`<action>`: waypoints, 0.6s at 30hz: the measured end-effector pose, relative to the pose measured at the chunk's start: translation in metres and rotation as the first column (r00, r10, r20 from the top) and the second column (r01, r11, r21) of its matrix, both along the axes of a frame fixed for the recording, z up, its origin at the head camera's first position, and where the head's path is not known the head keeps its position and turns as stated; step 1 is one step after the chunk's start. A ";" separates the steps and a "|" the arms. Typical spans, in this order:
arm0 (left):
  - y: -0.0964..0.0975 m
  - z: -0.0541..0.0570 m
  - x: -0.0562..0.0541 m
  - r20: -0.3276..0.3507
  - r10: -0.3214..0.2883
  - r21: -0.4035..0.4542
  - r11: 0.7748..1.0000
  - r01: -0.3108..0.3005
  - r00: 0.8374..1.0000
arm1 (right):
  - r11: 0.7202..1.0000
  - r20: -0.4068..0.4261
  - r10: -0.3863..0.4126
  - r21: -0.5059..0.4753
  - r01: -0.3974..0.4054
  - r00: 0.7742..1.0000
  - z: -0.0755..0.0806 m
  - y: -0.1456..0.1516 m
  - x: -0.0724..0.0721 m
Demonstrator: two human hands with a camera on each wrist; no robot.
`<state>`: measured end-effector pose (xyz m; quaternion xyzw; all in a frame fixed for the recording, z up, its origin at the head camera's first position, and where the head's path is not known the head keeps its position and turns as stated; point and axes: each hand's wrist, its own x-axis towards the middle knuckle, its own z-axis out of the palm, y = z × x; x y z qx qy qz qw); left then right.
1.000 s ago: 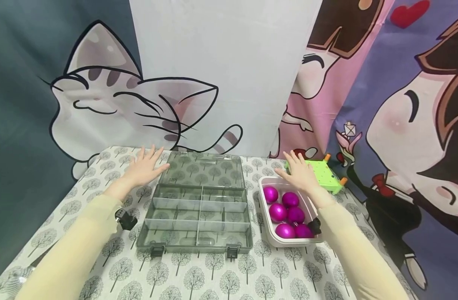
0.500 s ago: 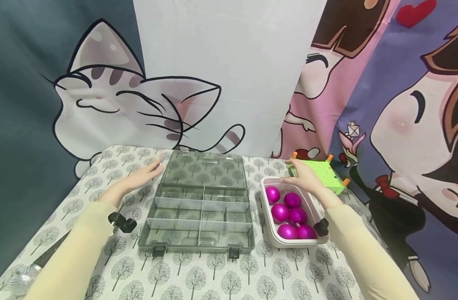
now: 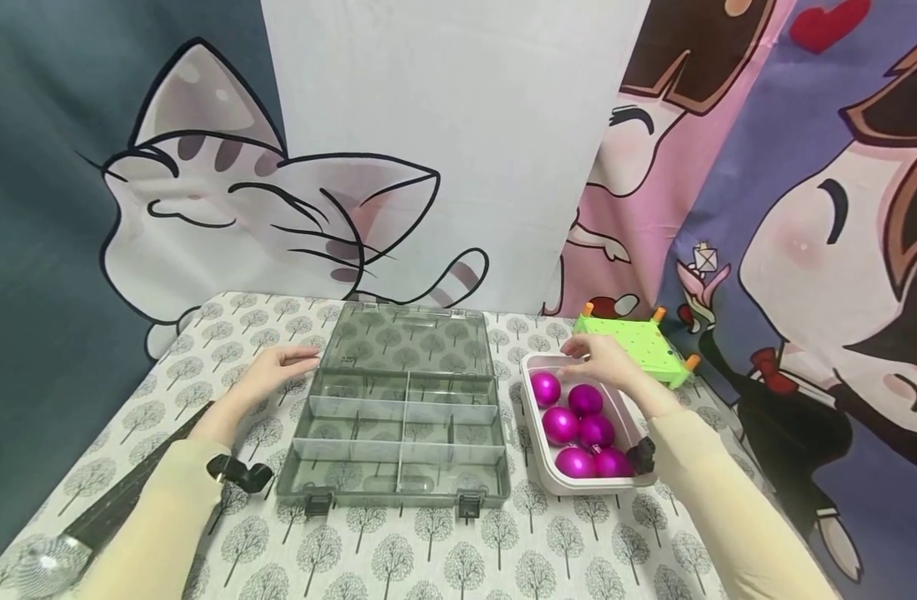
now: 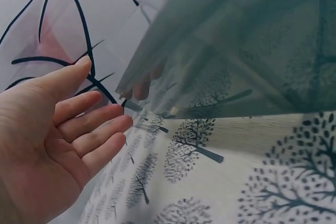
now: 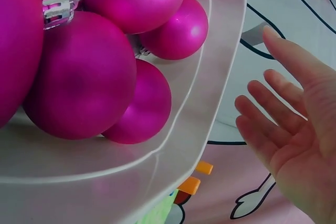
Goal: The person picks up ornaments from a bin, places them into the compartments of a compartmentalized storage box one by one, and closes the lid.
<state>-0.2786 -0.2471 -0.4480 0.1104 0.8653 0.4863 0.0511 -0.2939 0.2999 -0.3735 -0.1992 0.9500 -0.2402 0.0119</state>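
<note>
A grey see-through divided organizer box (image 3: 398, 433) lies with its lid (image 3: 413, 337) folded back. My left hand (image 3: 274, 367) is beside the box's left edge, fingers loosely bent and holding nothing. In the left wrist view the palm (image 4: 68, 140) shows, with the lid's edge close to the fingertips. On the right, a white plastic tub (image 3: 529, 417) holds several magenta Christmas baubles (image 3: 560, 425). My right hand (image 3: 608, 360) hovers over the tub's far right rim. In the right wrist view its loosely bent fingers are beside the tub wall, with nothing between them.
Behind the tub stands a light green board with holes (image 3: 646, 346) and orange pegs at its corners. A long dark object with a clear rounded end (image 3: 49, 565) lies at the left, partly behind my left sleeve. A cartoon-printed curtain (image 3: 458, 167) hangs behind the tree-patterned tablecloth (image 3: 428, 550).
Both hands have gone from spread and raised to lower, with fingers more bent. The left hand has come down beside the box, uncovering more of the dark object. The box and tub stay put.
</note>
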 end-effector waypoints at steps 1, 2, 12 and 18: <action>0.000 -0.002 0.001 0.014 0.011 0.025 1.000 -0.012 1.000 | 1.000 0.014 0.004 0.006 -0.004 1.000 -0.001 0.000 0.000; -0.001 -0.004 0.002 0.031 0.021 0.048 0.999 -0.022 0.999 | 1.000 0.026 0.008 0.012 -0.009 1.000 -0.001 -0.001 0.000; -0.010 -0.022 0.007 0.088 0.037 0.111 0.993 -0.046 0.995 | 0.994 0.104 0.048 0.089 -0.058 0.993 -0.006 -0.013 -0.004; -0.010 -0.029 0.005 0.079 0.041 0.096 0.994 -0.048 0.996 | 0.988 0.137 0.061 0.130 -0.079 0.989 -0.009 -0.017 -0.007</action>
